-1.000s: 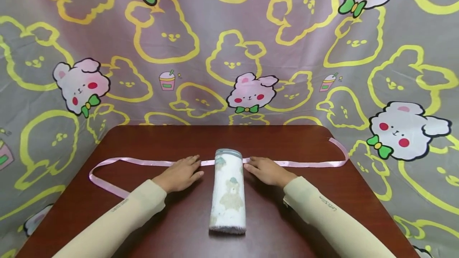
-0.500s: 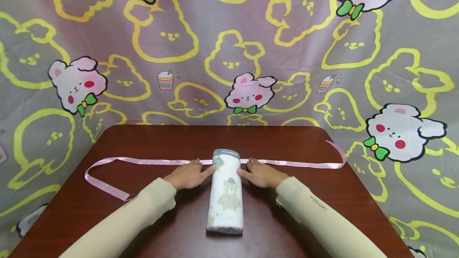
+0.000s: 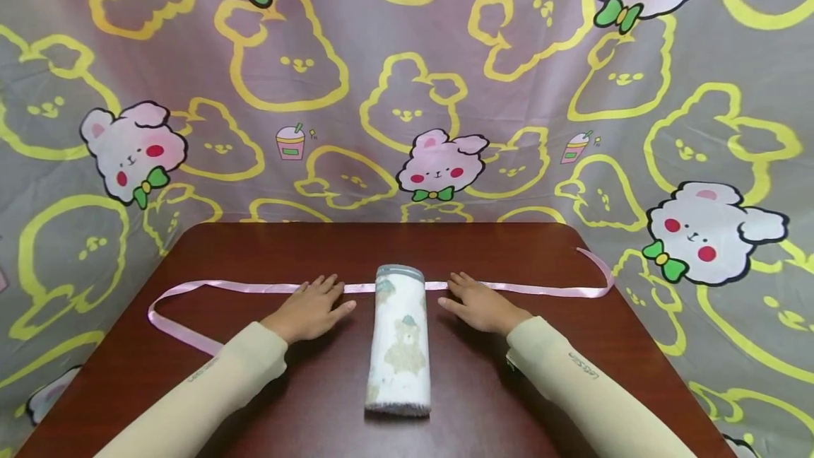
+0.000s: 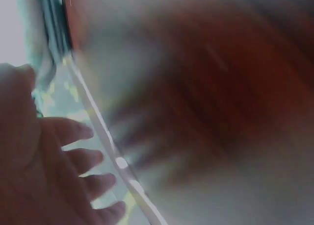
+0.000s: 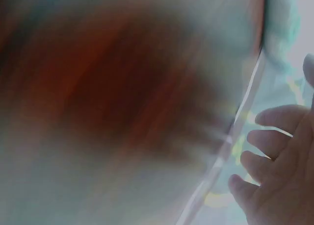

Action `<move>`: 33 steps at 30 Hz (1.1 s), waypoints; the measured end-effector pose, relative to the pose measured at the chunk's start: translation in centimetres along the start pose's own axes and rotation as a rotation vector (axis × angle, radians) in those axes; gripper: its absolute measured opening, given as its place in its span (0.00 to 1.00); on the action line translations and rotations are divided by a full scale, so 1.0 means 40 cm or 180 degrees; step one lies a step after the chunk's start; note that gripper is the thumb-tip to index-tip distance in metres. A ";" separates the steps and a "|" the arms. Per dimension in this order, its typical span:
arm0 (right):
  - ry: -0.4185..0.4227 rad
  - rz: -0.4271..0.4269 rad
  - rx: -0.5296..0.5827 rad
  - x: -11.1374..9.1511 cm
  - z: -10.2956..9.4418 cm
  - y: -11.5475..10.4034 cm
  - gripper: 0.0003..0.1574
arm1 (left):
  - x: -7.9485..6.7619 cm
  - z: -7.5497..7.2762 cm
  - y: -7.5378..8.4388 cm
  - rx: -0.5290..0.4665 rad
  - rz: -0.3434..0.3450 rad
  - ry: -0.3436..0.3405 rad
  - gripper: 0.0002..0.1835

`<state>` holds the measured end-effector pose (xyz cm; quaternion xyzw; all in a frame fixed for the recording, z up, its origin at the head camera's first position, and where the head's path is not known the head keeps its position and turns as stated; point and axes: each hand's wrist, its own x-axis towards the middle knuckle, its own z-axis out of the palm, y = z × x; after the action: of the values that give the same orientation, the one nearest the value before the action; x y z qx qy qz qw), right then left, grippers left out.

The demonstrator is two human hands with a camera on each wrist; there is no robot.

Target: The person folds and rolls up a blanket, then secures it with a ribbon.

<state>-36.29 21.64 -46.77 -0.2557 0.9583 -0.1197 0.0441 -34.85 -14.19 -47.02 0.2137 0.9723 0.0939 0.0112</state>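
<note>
A rolled white towel (image 3: 399, 345) with a bear print and a grey-blue edge at its far end lies lengthwise in the middle of the table. Under its far part runs a pink ribbon (image 3: 540, 290), stretched out to both sides. My left hand (image 3: 308, 311) is spread just left of the towel, its fingers over the ribbon. On the other side my right hand (image 3: 481, 306) is held likewise, fingers straight, apart from the towel. Both wrist views show each palm with its fingers extended near the ribbon (image 4: 109, 141); neither holds anything.
The dark red-brown table (image 3: 305, 253) reflects light on its glossy top. A grey cloth (image 3: 343, 34) with yellow outlines and rabbit faces hangs behind it and on both sides. The ribbon's left end bends back toward the left sleeve (image 3: 216, 380); its right end curls away near the table's edge.
Half a second ago both thumbs were against the towel and the hands were closer in. Now the hands have drawn apart, away from the towel, with fingers spread. The towel has stayed in place.
</note>
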 end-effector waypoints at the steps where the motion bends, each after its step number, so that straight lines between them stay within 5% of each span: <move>1: 0.0048 0.0017 -0.0023 -0.007 -0.007 0.018 0.44 | -0.008 -0.006 -0.021 0.0011 0.0009 0.0000 0.38; 9: 0.0452 0.0316 0.0046 -0.033 -0.053 0.164 0.23 | -0.040 -0.068 -0.202 -0.0105 -0.0097 -0.0049 0.24; 15: 0.0510 0.0389 0.0059 -0.025 -0.051 0.208 0.14 | -0.047 -0.055 -0.273 0.0180 0.0019 0.0422 0.15; 23: 0.0513 0.0504 -0.0021 -0.044 -0.045 0.248 0.08 | -0.087 -0.063 -0.363 0.0159 -0.0457 0.0563 0.10; 28: 0.0898 0.0389 -0.0060 -0.087 -0.054 0.237 0.07 | -0.131 -0.050 -0.324 0.0355 -0.0214 0.0730 0.17; 31: 0.0874 0.0159 -0.0011 -0.098 -0.066 0.185 0.14 | -0.134 -0.048 -0.263 0.0228 0.0036 0.0481 0.25; 33: 0.0560 -0.0016 0.0000 -0.095 -0.066 0.150 0.25 | -0.126 -0.047 -0.236 0.0083 0.0085 0.0248 0.29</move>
<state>-36.27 29.13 -45.62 -0.2465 0.9578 -0.1418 -0.0405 -34.27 -25.04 -47.03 0.2229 0.9702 0.0895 -0.0308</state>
